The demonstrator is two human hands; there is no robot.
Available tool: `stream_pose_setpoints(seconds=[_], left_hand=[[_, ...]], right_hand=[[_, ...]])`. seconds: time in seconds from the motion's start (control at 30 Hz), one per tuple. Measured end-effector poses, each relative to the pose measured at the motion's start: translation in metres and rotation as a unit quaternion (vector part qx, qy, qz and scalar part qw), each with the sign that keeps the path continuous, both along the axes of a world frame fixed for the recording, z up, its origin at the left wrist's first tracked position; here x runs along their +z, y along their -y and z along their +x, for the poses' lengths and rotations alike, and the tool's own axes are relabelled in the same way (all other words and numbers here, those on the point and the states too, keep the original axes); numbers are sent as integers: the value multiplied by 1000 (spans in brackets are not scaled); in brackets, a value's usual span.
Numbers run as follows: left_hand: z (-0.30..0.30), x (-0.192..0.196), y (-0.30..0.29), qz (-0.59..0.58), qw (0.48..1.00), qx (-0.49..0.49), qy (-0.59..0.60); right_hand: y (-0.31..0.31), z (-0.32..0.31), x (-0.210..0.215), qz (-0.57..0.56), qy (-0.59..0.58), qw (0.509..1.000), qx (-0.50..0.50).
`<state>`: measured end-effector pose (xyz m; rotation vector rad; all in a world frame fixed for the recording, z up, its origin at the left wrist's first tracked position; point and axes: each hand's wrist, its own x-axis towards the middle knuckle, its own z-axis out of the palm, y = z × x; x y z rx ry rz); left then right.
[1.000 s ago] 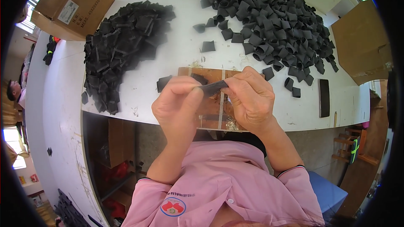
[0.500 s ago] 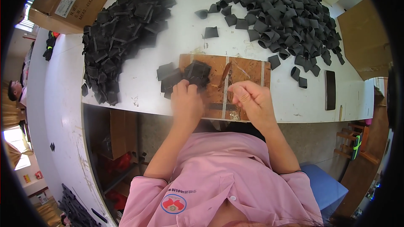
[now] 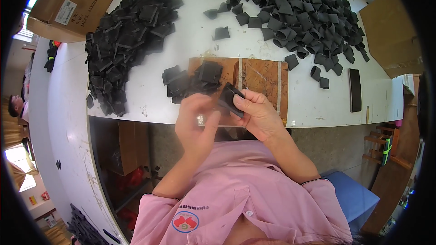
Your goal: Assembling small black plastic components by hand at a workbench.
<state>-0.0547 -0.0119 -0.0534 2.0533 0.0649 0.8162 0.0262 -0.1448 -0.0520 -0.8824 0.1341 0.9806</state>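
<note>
My right hand (image 3: 260, 114) pinches a small black fabric sleeve (image 3: 230, 100) between thumb and fingers, tilted above the near edge of a worn brown board (image 3: 261, 75). To its left is my left hand (image 3: 196, 120), blurred, its thumb apart from the fingers and nothing visible in it. Just beyond the left hand lies a small heap of black sleeves (image 3: 209, 72), partly on the board and partly on the white table (image 3: 150, 81). The left fingertips are close to this heap; whether they touch it I cannot tell.
A large pile of flat black pieces (image 3: 131, 41) spreads at the left, and a pile of open black tubes (image 3: 299, 13) at the far right. Cardboard boxes (image 3: 68, 7) flank both sides. A phone (image 3: 355, 90) lies at the right; a blue stool (image 3: 349, 204) stands below.
My right hand has moved left and now shows a black sleeve in its grip. My left hand has drawn back from the small heap toward me, and its thumb has spread.
</note>
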Motion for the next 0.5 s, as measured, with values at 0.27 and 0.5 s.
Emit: stream_pose_setpoints(seconds=[0.27, 0.5], left_hand=[[3, 7, 6, -542, 821, -119, -138], [6, 11, 17, -292, 947, -34, -127]], right_hand=[[6, -3, 1, 37, 1, 999, 4], [2, -14, 15, -351, 651, 656, -151]])
